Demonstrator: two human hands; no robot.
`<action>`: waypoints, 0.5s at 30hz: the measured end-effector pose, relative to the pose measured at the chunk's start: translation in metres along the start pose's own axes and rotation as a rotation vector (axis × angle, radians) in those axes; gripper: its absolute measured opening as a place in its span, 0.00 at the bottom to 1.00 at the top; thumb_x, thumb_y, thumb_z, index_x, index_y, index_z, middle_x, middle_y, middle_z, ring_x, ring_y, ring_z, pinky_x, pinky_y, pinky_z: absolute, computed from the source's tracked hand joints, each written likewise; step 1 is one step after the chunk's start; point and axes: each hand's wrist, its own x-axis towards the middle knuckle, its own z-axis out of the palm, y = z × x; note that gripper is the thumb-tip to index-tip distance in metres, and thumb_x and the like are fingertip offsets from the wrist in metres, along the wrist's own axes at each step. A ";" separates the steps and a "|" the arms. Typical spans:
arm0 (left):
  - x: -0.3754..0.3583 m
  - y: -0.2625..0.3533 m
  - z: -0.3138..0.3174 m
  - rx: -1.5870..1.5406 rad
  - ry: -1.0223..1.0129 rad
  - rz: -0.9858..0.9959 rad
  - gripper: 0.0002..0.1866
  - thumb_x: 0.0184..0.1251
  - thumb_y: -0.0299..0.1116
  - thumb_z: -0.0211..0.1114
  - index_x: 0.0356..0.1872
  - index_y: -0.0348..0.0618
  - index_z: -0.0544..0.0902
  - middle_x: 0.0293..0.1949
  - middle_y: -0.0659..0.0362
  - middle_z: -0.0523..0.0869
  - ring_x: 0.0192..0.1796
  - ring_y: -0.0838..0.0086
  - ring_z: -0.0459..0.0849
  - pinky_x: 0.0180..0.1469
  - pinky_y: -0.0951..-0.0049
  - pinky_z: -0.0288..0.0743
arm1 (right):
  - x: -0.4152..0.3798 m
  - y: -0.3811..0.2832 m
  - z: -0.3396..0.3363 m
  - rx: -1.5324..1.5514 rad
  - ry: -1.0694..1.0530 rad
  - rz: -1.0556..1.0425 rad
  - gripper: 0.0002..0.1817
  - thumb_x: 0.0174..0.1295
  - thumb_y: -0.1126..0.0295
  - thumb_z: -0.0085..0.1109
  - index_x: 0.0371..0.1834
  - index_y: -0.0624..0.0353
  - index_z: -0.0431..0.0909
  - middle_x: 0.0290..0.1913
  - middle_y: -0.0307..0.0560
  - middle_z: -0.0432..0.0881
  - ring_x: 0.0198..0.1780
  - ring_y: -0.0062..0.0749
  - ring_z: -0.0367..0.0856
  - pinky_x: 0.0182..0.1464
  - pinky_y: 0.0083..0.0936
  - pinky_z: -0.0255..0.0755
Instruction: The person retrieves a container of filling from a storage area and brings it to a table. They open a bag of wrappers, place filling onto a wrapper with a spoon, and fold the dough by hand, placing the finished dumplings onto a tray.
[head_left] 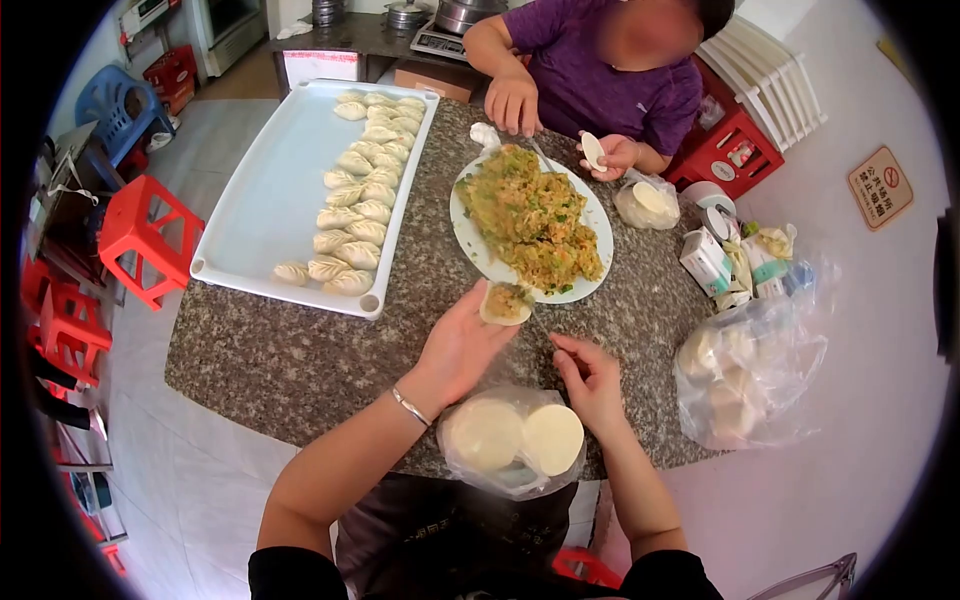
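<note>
My left hand [462,345] holds a round dumpling wrapper [491,313] on its fingers, with a lump of filling [512,298] on it. My right hand [590,378] is to the right, its thumb and fingers drawn together; whatever they pinch, if anything, is too small to make out. Just beyond my hands a white oval plate [465,238] is heaped with chopped orange-and-green filling [540,215]. Between my forearms, near the table edge, two stacks of round wrappers [487,434] lie in a clear plastic bag [515,480].
On the left, a white tray [275,190] carries rows of pleated dumplings [362,230]. Across the table a person in a purple shirt [600,90] holds a wrapper [593,152]. Plastic bags [745,380] and cartons [706,262] stand along the right. Red stools [150,240] are beyond the tray.
</note>
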 end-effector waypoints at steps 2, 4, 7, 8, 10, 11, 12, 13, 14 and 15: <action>0.000 0.001 0.001 0.003 0.010 0.004 0.23 0.74 0.44 0.47 0.62 0.40 0.66 0.61 0.56 0.73 0.64 0.65 0.71 0.68 0.60 0.60 | -0.002 0.000 0.001 0.100 -0.038 0.046 0.11 0.62 0.76 0.56 0.48 0.63 0.80 0.30 0.42 0.79 0.26 0.17 0.74 0.29 0.15 0.68; 0.000 0.002 0.000 0.034 0.044 0.033 0.23 0.74 0.44 0.47 0.61 0.39 0.66 0.60 0.56 0.73 0.63 0.65 0.71 0.67 0.60 0.62 | 0.003 0.000 0.001 0.132 -0.015 0.053 0.11 0.62 0.76 0.56 0.48 0.62 0.80 0.30 0.42 0.79 0.26 0.18 0.73 0.29 0.15 0.68; -0.001 0.007 0.003 0.059 0.100 0.101 0.23 0.73 0.44 0.48 0.59 0.38 0.67 0.59 0.55 0.74 0.62 0.66 0.72 0.66 0.61 0.64 | 0.017 -0.003 0.000 0.078 0.016 0.051 0.11 0.62 0.76 0.56 0.47 0.62 0.80 0.31 0.43 0.79 0.26 0.18 0.74 0.30 0.15 0.68; -0.001 0.008 0.002 0.061 0.099 0.100 0.23 0.73 0.44 0.48 0.59 0.38 0.67 0.59 0.55 0.74 0.62 0.66 0.72 0.66 0.61 0.64 | 0.021 -0.005 0.000 -0.007 0.017 0.041 0.11 0.62 0.75 0.56 0.47 0.62 0.80 0.32 0.43 0.80 0.26 0.18 0.74 0.30 0.15 0.68; -0.001 0.010 0.000 0.075 0.174 0.136 0.22 0.73 0.45 0.49 0.58 0.39 0.68 0.58 0.55 0.75 0.62 0.66 0.73 0.65 0.63 0.65 | 0.027 -0.007 0.004 -0.009 0.005 0.017 0.12 0.62 0.76 0.56 0.48 0.62 0.80 0.34 0.43 0.80 0.29 0.17 0.75 0.32 0.15 0.69; -0.001 0.010 -0.001 0.074 0.178 0.138 0.22 0.73 0.45 0.49 0.58 0.39 0.68 0.58 0.55 0.75 0.62 0.66 0.73 0.65 0.63 0.65 | 0.029 -0.008 0.006 -0.013 -0.010 0.000 0.12 0.63 0.76 0.56 0.49 0.61 0.80 0.35 0.42 0.81 0.32 0.16 0.76 0.35 0.15 0.71; 0.000 0.011 -0.002 0.078 0.163 0.146 0.22 0.72 0.45 0.50 0.58 0.39 0.69 0.58 0.55 0.75 0.61 0.66 0.73 0.65 0.63 0.65 | 0.031 -0.009 0.009 -0.011 -0.013 0.001 0.12 0.63 0.76 0.56 0.49 0.61 0.80 0.35 0.42 0.81 0.32 0.16 0.76 0.35 0.15 0.71; 0.000 0.011 -0.002 0.083 0.146 0.153 0.22 0.72 0.45 0.50 0.57 0.39 0.69 0.57 0.55 0.76 0.60 0.66 0.74 0.65 0.64 0.66 | 0.034 -0.010 0.011 -0.039 -0.021 -0.037 0.12 0.63 0.75 0.56 0.49 0.62 0.80 0.35 0.42 0.81 0.32 0.16 0.76 0.35 0.15 0.71; 0.000 0.011 -0.003 0.086 0.147 0.153 0.22 0.72 0.45 0.50 0.57 0.39 0.69 0.57 0.55 0.76 0.60 0.66 0.74 0.65 0.64 0.66 | 0.035 -0.010 0.013 -0.066 -0.029 -0.077 0.12 0.63 0.75 0.56 0.49 0.62 0.80 0.36 0.41 0.81 0.32 0.17 0.76 0.35 0.15 0.71; 0.001 0.011 -0.003 0.087 0.156 0.155 0.22 0.72 0.45 0.50 0.57 0.38 0.69 0.56 0.55 0.76 0.60 0.66 0.74 0.65 0.64 0.66 | 0.033 -0.012 0.013 -0.063 -0.028 -0.079 0.12 0.63 0.75 0.56 0.49 0.62 0.80 0.36 0.41 0.81 0.32 0.17 0.76 0.35 0.15 0.71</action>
